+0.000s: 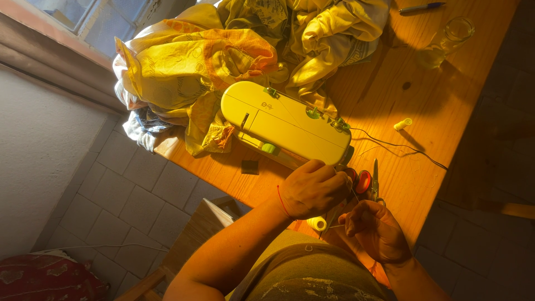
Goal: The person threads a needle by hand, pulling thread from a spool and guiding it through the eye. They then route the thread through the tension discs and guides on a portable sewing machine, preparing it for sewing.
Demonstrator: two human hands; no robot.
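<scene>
Sunlit wooden desk (423,100); left hand (313,189) clenched at sewing machine (287,124) end, right hand (374,229) pinching thread taut for feeding.

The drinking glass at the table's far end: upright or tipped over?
Upright. The drinking glass stands on its base on the wooden table, round rim facing up, near a pen.

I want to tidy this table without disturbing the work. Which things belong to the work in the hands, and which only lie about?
In use:
- left hand at the sewing machine
- right hand pinching thread
- thread spool beside the hands
- scissors

Lying about:
- heap of cloth
- glass
- pen
- small spool
</scene>
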